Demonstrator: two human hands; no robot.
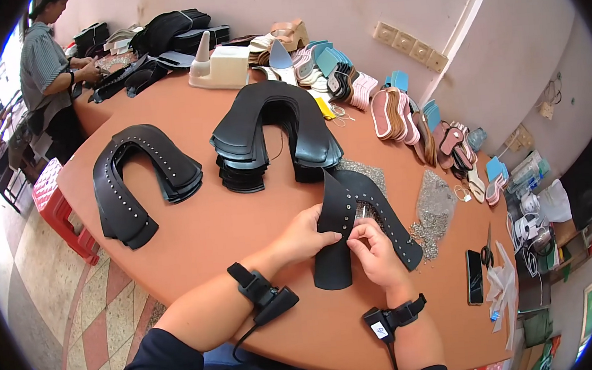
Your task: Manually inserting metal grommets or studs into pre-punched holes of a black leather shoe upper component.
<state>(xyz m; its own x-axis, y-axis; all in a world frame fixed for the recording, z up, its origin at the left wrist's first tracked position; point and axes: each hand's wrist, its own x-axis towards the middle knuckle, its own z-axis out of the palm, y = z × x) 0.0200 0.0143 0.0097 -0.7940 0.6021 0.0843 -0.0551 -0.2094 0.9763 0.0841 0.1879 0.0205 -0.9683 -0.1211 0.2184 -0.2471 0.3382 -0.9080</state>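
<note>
A black U-shaped leather-like piece [333,269] with a row of small metal-rimmed holes or studs is raised off the table in front of me. My left hand [301,237] grips its left arm, thumb on top. My right hand [376,254] is closed in a pinch at the inner edge of that arm, beside the row. Whatever sits between those fingertips is too small to make out. Just beyond stands a tall stack of plain black U-shaped pieces [272,103]. Farther left lies a smaller pile of studded black U-shaped pieces [119,192].
Small metal studs spill from a clear plastic bag [436,202] on the right of the brown table [206,275]. A phone [474,277] and scissors [487,250] lie near the right edge. Coloured strap pieces [391,115] line the wall. Another person [47,65] stands at far left.
</note>
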